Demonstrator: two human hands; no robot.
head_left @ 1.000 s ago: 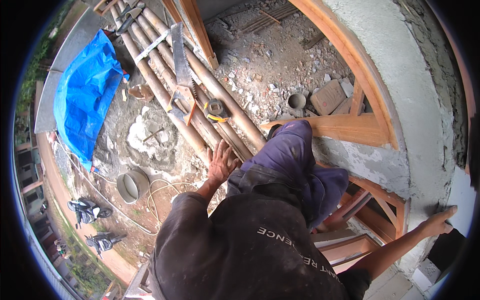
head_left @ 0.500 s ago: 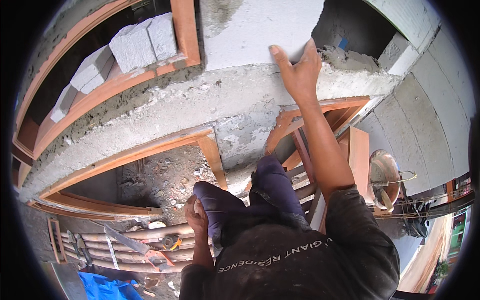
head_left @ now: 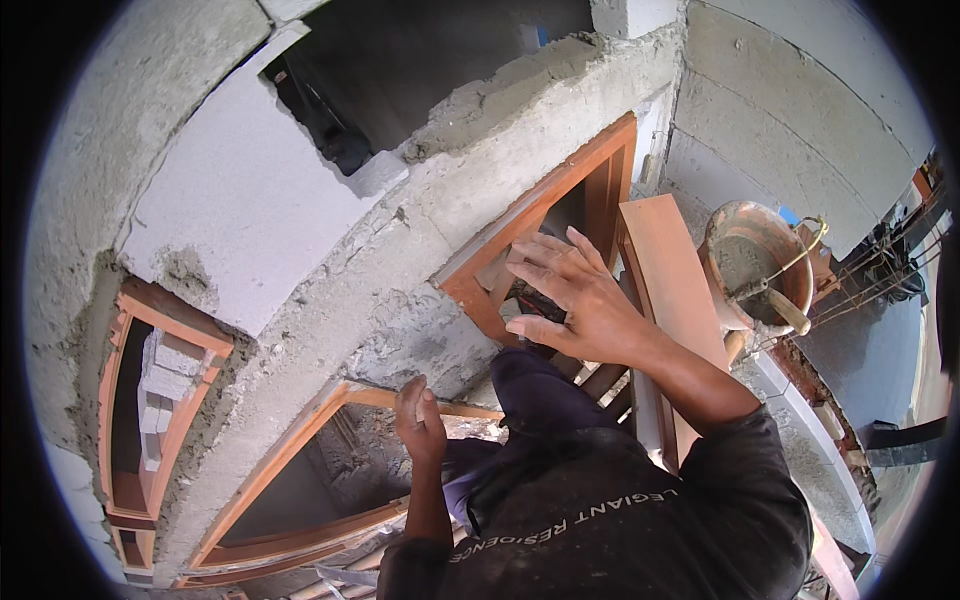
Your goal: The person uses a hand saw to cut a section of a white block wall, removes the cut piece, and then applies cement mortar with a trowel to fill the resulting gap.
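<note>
Our two hands are well apart. The right hand (head_left: pixel 585 305) is spread, its fingers lifted and slightly bent with a gap to the thumb, and its grip is free. It shows in front of the orange-brown timber frame (head_left: pixel 545 205), a straight-edged surround set below the rough concrete ledge (head_left: pixel 330 265); we cannot tell whether a fingertip touches the wood. The left hand (head_left: pixel 420 422) is half curled near our purple trousers (head_left: pixel 540 390), beside the angled lower frame (head_left: pixel 270 472); whether it is closed on anything small, we cannot tell.

Beyond the ledge stands a pale, chalky wall block (head_left: pixel 240 190), flat-faced, with a jagged, stepped edge along a dark opening. At its lower left, a narrow window frame (head_left: pixel 175 322) holds stacked grey blocks (head_left: pixel 165 385) with grainy faces and square corners. To our right, a smooth, light-brown board (head_left: pixel 680 280) lies just beside a round bucket (head_left: pixel 718 298), mortar-crusted and orange-tinged, with a rounded wooden handle (head_left: pixel 788 312) at its rim.
</note>
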